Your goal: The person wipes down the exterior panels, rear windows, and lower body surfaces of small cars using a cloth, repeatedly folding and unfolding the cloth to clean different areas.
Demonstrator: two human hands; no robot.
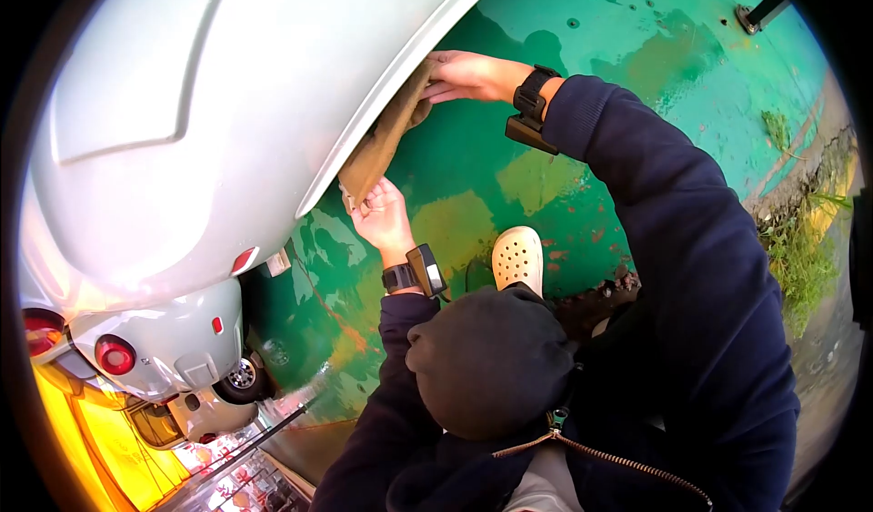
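A brown cloth (386, 139) is stretched between my two hands along the lower edge of a white car body (245, 103). My right hand (468, 76) grips its upper end, thumb and fingers closed on it close to the car's rim. At the lower end, my left hand (383, 217) pinches the cloth, with some fingers curled and partly turned from view. The cloth hangs in a fold next to the car's edge; where it tucks behind the rim is hidden. Black straps with small boxes are worn on both wrists.
Green painted floor (536, 180) with worn, wet patches lies below. A cream clog (518, 257) shows near my body. More white cars (159, 344) stand at lower left beside a yellow surface (109, 439). Weeds (805, 257) grow along a kerb at right, and a dark post (762, 10) stands at upper right.
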